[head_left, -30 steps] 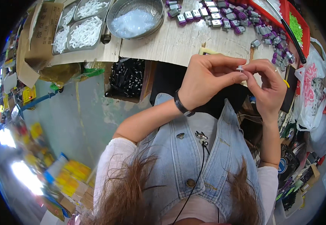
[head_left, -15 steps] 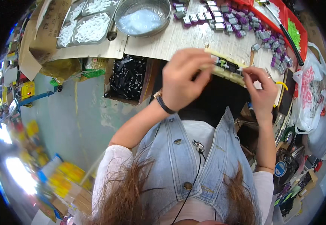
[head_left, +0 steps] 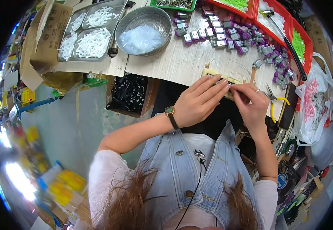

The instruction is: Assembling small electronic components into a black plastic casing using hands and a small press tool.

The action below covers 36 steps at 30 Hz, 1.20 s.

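A long cream-coloured holder lies along the front edge of the table, with dark parts in it. My left hand rests over its middle, fingers stretched out side by side, hiding most of the holder. At the right end of it, my right hand has thumb and forefinger pinched together, close to the left fingertips. What sits in that pinch is too small and hidden to make out. To the right of my right hand lies a pair of pliers with yellow handles.
Small grey-and-purple motors are scattered beyond my hands. A round metal bowl and a divided tray of white parts stand at the left. Red bins and a black-handled hammer are at the right. Below the tabletop, a box holds black parts.
My left hand has come down, flattening its fingers over the holder. The holder has gone from tilted in my hands to lower at the table edge. My right hand has shifted left and downward.
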Tool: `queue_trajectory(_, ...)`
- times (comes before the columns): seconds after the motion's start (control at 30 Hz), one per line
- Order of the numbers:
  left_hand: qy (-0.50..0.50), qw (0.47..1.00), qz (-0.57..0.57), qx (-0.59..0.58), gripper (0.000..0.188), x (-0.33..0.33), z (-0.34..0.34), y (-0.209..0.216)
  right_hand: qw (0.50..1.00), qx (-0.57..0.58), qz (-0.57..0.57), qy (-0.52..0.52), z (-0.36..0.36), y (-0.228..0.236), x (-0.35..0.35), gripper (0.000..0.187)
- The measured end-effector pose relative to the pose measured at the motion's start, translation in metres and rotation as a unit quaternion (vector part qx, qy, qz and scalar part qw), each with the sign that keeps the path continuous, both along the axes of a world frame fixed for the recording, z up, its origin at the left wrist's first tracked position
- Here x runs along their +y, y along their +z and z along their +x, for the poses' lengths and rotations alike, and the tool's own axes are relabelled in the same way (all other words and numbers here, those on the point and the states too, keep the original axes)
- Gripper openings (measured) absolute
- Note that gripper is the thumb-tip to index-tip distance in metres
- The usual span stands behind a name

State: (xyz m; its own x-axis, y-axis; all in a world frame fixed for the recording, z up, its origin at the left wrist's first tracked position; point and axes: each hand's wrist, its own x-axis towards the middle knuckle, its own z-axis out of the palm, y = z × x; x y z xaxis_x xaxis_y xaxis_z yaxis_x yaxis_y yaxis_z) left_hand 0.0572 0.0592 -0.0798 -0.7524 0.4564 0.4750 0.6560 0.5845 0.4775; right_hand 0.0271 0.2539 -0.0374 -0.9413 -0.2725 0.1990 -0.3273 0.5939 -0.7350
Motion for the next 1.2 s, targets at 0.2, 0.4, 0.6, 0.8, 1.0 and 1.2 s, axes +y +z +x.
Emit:
queue_trajectory(0.2, -0.004, 1.000, -0.020, -0.007, 0.060, -0.004, 0.005, -0.003, 0.999, -0.036, 0.017, -0.010, -0.001, 0.010, -0.004, 0.016)
queue_trajectory(0.4, 0.021, 0.999, 0.039, -0.001, 0.050, -0.029, -0.006, 0.029, 0.992, -0.114, 0.003, -0.046, 0.002, 0.011, -0.008, 0.015)
queue_trajectory(0.6, 0.316, 0.932, -0.163, -0.074, 0.027, -0.224, -0.152, 0.072, 0.990, -0.132, 0.032, -0.048, -0.002, 0.009, -0.003, 0.025)
queue_trajectory(0.8, 0.051, 0.945, -0.253, -0.203, 0.028, -0.294, -0.215, 0.049, 0.962, 0.039, -0.026, -0.268, -0.024, 0.059, 0.089, 0.025)
queue_trajectory(1.0, 0.064, 0.959, -0.230, -0.151, 0.017, -0.299, -0.236, 0.049, 0.874, -0.070, 0.274, -0.395, -0.061, 0.034, 0.373, 0.032)
queue_trajectory(1.2, 0.203, 0.974, 0.043, -0.089, 0.023, -0.265, -0.188, 0.088, 0.878, -0.049, 0.426, -0.211, -0.084, -0.028, 0.498, 0.033)
